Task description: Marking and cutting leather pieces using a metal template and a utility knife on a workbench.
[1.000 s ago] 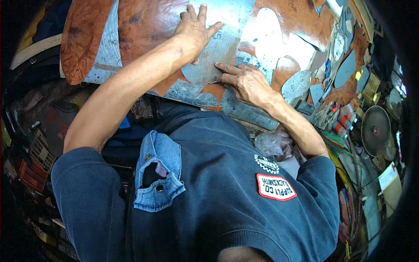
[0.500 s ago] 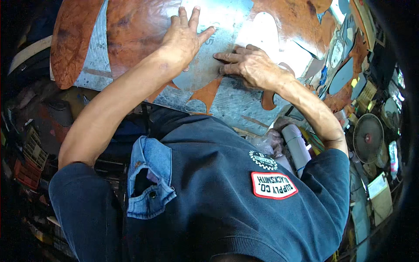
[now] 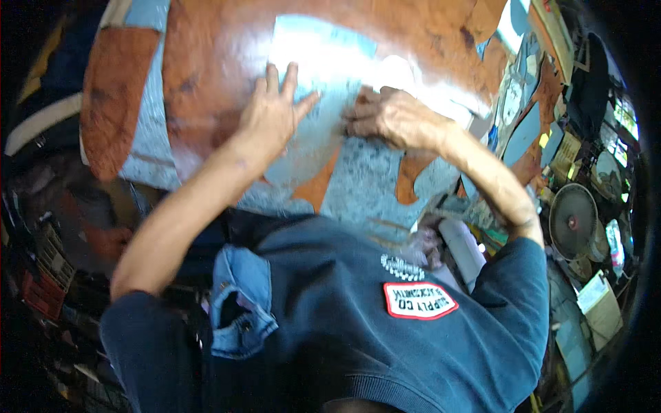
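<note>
A large brown leather hide (image 3: pixel 213 69) is spread over the worktable, its near edge cut into curved shapes. On it lies a smooth grey template sheet (image 3: pixel 320 131), very bright at its far end from glare. My left hand (image 3: pixel 270 113) rests on the left part of the template, fingers spread. At the template's right edge is my right hand (image 3: pixel 403 118), its fingers curled and pressed together. Blur and the fingers hide what they hold, if anything. Close to the right hand, a curved tongue of brown leather (image 3: pixel 411 180) lies on the table.
The mottled grey tabletop (image 3: pixel 361 182) shows between the leather cutouts. Scraps and grey pattern pieces (image 3: pixel 523 131) pile up at the right. Beyond them stands a round fan (image 3: pixel 573 221). Pale rolls (image 3: pixel 463 251) lie below the table's near right edge. Dark clutter fills the left side.
The whole view has shifted, so the table and both hands sit lower in it. My right hand's fingers, stretched forward before, are now curled in. My left hand stays spread on the template.
</note>
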`<state>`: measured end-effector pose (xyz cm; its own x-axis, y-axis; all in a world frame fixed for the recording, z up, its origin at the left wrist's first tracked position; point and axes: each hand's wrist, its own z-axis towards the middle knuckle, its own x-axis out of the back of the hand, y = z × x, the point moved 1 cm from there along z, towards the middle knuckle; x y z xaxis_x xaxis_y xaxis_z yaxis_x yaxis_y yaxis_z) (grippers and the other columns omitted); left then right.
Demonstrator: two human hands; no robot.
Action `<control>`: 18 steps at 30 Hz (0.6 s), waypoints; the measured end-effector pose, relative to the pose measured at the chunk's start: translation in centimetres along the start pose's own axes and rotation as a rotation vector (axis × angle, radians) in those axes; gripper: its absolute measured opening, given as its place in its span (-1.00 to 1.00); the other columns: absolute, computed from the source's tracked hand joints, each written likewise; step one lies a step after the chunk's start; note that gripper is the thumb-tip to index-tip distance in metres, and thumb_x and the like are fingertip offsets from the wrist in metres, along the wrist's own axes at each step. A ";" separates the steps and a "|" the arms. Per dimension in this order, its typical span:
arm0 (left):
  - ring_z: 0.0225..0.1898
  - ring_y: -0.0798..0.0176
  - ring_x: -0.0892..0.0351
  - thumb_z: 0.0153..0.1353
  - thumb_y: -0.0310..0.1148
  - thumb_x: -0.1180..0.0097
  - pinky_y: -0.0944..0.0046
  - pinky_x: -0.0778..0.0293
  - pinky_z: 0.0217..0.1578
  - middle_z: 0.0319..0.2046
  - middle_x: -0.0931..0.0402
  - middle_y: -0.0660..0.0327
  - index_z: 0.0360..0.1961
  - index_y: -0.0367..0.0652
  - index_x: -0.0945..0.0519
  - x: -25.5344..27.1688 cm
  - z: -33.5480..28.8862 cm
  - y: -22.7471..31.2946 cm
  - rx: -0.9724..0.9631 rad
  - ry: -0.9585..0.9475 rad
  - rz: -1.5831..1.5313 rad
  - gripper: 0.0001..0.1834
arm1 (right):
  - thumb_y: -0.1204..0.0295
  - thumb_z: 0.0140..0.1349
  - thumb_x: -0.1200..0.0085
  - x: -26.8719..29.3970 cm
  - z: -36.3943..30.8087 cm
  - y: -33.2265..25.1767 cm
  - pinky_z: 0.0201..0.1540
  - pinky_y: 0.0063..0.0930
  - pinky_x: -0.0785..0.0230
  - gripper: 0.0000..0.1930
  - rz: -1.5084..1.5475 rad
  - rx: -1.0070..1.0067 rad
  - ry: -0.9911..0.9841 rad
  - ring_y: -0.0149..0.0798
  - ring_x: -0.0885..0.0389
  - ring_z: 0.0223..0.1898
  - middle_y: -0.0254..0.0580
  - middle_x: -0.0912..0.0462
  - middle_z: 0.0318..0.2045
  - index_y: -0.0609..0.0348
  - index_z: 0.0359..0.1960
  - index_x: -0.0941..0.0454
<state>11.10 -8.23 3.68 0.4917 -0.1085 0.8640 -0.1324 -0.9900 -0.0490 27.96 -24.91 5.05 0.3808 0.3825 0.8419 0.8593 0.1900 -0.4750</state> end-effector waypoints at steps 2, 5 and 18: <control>0.29 -0.30 -0.19 0.06 -0.13 -0.27 0.00 -0.25 0.17 0.40 -0.07 -0.10 0.40 0.31 -0.25 -1.0 0.3 -0.3 0.011 0.045 -0.029 -0.17 | 0.40 0.11 -0.18 2.6 0.9 0.9 -0.10 -0.25 -0.52 -0.74 0.148 -0.170 -0.063 -0.12 -0.64 -0.13 -0.14 -0.71 -0.24 -0.03 -0.12 -0.68; 0.29 -0.27 -0.20 0.26 -0.30 -0.02 -0.03 -0.20 0.21 0.40 -0.08 -0.07 0.38 0.20 -0.29 -0.3 0.7 -0.3 0.024 0.054 -0.066 -0.37 | 0.38 0.21 -0.14 2.1 2.0 4.3 -0.08 -0.22 -0.50 -0.75 0.264 -0.367 0.414 -0.05 -0.65 -0.12 -0.13 -0.68 -0.13 0.07 -0.07 -0.64; 0.48 -0.30 0.34 -0.31 0.23 -0.48 -0.14 0.15 0.41 0.50 0.35 -0.07 0.51 0.05 0.11 1.8 3.5 -1.8 0.076 -0.216 -0.022 0.42 | 0.33 0.29 -0.09 2.9 10.6 9.0 0.00 -0.25 -0.51 -0.73 0.115 -0.299 0.506 -0.04 -0.66 -0.08 -0.14 -0.69 -0.08 0.05 -0.01 -0.65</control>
<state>15.28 -6.95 3.56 0.6679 -0.0958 0.7381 -0.0589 -0.9954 -0.0759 33.16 -12.55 0.50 0.5293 -0.1062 0.8418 0.8339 -0.1175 -0.5392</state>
